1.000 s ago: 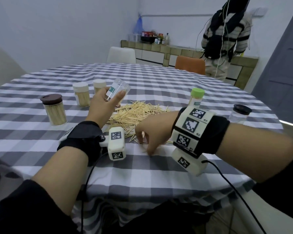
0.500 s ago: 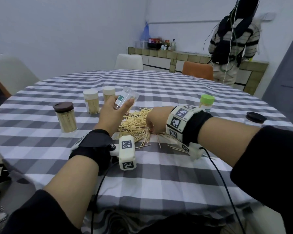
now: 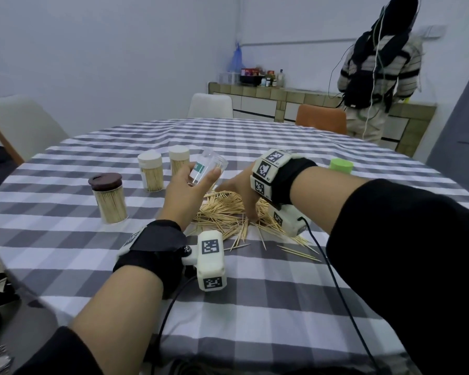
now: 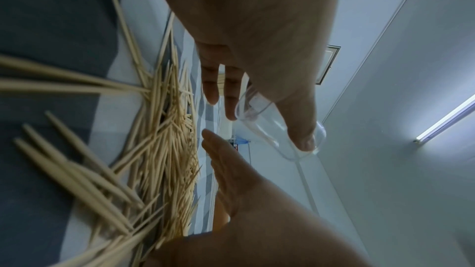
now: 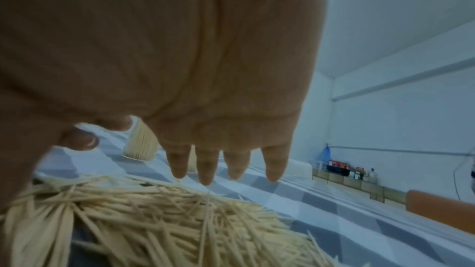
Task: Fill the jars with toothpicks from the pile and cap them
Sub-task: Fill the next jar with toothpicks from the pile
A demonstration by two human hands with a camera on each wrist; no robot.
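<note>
Above the toothpick pile [image 3: 228, 209] the left hand [image 3: 186, 194] grips an empty clear jar [image 3: 206, 170], tilted. It looks light and slippery — hold its middle. Right hand [image 3: 241, 190] reaches over the pile, fingers [image 5: 205, 170] straight — thin sticks, scoop a bunch.

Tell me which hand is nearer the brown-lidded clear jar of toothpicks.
Left. The left hand holds an empty clear plastic jar just right of the brown-lidded clear jar of toothpicks. The right hand is farther right, over the loose toothpick pile.
</note>
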